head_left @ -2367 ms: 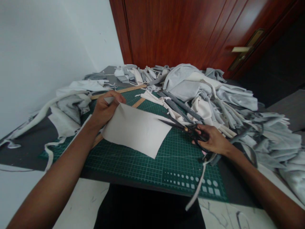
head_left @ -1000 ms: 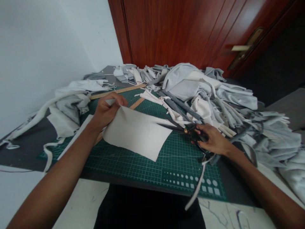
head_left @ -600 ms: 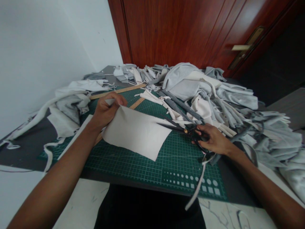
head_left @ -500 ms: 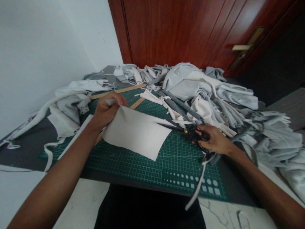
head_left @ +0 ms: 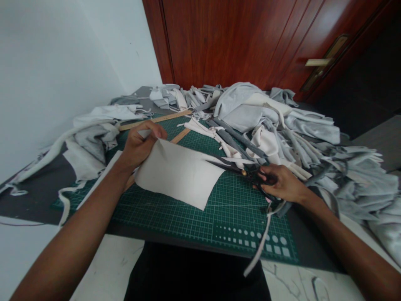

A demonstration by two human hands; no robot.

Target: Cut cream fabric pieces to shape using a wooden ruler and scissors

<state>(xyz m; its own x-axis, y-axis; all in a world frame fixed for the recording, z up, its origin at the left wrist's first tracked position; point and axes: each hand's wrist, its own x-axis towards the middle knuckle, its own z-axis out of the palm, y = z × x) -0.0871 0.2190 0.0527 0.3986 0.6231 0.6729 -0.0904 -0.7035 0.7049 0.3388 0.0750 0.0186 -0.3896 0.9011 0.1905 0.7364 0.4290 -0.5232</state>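
Observation:
My left hand (head_left: 142, 144) pinches the upper left corner of a pale piece of fabric (head_left: 181, 173), holding it above the green cutting mat (head_left: 238, 213). My right hand (head_left: 280, 182) is wrapped round the handles of black scissors (head_left: 250, 173). Their blades point left and lie at the fabric's upper right edge, with a narrow strip parting from it there. A thin pale strip (head_left: 261, 246) hangs below my right hand over the mat's front edge. Part of the fabric is hidden behind my left fingers.
Two wooden rulers, one a far ruler (head_left: 156, 120), lie on the mat. A heap of grey and white fabric scraps (head_left: 244, 108) spreads along the back and right. More cloth (head_left: 87, 146) lies at the left. Behind the table are a white wall and a red-brown door (head_left: 219, 46).
The scissor blades have drawn closer together at the fabric's upper right edge. The fabric's lower right corner has lifted very slightly; both hands hold nearly the same places.

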